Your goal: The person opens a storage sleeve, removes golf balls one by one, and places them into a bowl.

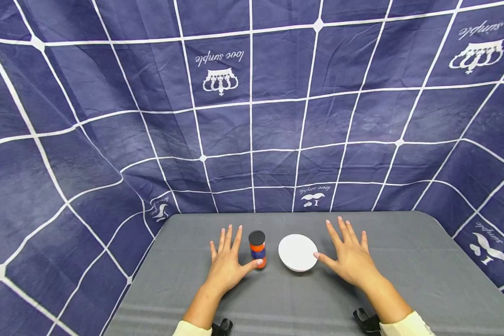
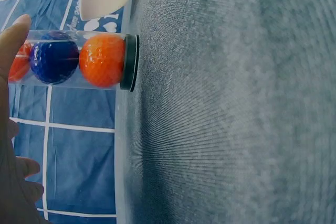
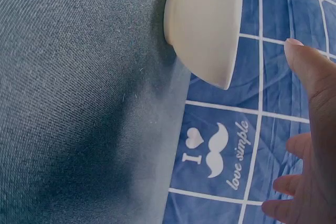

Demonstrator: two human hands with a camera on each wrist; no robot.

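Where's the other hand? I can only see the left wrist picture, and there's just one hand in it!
Observer: The head view shows the right hand at the right side of the white bowl.
Operator: Is its thumb touching the bowl?
Observer: No, the right wrist view shows a gap between them.
Operator: And what's on top of the tube of balls? I can't see that end!
Observer: A black lid; the head view shows it.
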